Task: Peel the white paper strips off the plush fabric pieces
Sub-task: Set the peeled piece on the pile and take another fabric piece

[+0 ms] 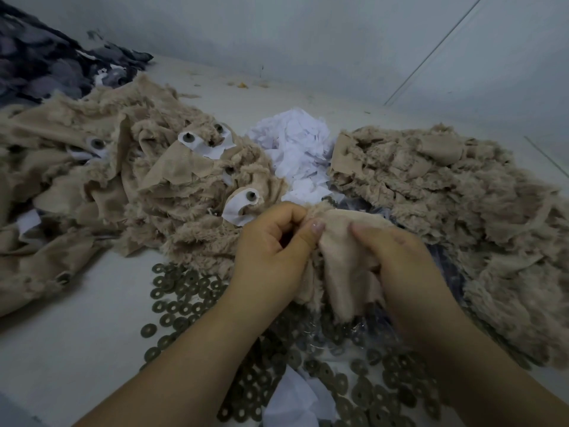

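Note:
I hold one beige plush fabric piece (341, 266) in the centre, backing side up. My left hand (274, 245) pinches its upper left edge between thumb and curled fingers. My right hand (397, 257) grips its right side, fingers curled into the cloth. No white strip shows on this piece. A pile of plush pieces (147, 180) on the left carries white paper strips (240, 208) with dark studs. Another plush pile (455, 204) lies on the right with no strips showing.
A heap of crumpled white paper (301, 149) sits between the two piles. Several dark washers (181, 300) are scattered on the white table in front of me. Dark patterned fabric (40, 63) lies at the back left. A wall stands behind.

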`<state>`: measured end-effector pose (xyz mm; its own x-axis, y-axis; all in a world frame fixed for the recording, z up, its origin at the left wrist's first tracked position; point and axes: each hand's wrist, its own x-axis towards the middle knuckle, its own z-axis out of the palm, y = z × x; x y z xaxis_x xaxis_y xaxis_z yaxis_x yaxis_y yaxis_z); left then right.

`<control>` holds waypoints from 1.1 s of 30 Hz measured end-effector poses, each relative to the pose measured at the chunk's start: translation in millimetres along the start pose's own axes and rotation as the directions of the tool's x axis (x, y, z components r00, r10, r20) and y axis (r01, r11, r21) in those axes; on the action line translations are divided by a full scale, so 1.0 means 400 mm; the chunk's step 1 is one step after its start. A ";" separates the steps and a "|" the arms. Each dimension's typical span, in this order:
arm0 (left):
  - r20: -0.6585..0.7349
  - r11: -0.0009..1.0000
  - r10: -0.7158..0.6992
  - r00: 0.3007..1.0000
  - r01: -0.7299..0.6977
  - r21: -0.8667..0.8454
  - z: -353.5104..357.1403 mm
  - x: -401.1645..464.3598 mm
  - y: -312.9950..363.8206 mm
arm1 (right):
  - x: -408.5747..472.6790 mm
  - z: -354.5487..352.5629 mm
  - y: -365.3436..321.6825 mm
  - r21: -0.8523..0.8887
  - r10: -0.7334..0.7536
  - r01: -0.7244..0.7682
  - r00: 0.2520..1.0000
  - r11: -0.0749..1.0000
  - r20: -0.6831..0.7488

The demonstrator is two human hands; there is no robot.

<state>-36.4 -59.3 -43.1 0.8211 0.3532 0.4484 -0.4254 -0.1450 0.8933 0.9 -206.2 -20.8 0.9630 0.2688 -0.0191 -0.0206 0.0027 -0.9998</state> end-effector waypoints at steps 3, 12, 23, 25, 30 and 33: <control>-0.054 0.999 -0.013 0.998 0.011 -0.045 -0.009 0.000 -0.004 | 0.029 -0.040 0.010 -0.719 -0.283 0.239 0.957 0.653 0.062; -0.126 0.967 -0.138 0.982 0.106 -0.234 -0.019 0.001 -0.009 | 0.040 -0.042 0.024 -0.932 -0.136 0.350 0.932 0.093 0.336; -0.140 0.955 -0.132 0.981 0.088 -0.283 -0.022 0.000 -0.007 | 0.025 -0.010 0.004 -0.935 -0.098 0.329 0.943 0.134 0.318; -0.139 0.956 -0.126 0.982 0.083 -0.280 -0.020 0.000 -0.006 | 0.043 -0.015 0.013 -0.945 -0.157 0.245 0.964 0.219 0.213; -0.134 0.955 -0.128 0.983 0.085 -0.285 -0.019 0.001 -0.006 | 0.057 -0.013 0.032 -0.956 -0.107 0.202 0.977 0.214 0.183; -0.125 0.951 -0.133 0.983 0.092 -0.294 -0.019 0.000 -0.006 | 0.051 -0.029 0.035 -0.952 -0.137 0.289 0.952 0.105 0.274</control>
<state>-38.0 -51.9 -45.5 0.8163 0.4824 0.3177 -0.4413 0.1660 0.8819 23.5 -211.9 -35.4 0.8459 0.5196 0.1206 0.5319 -0.8385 -0.1184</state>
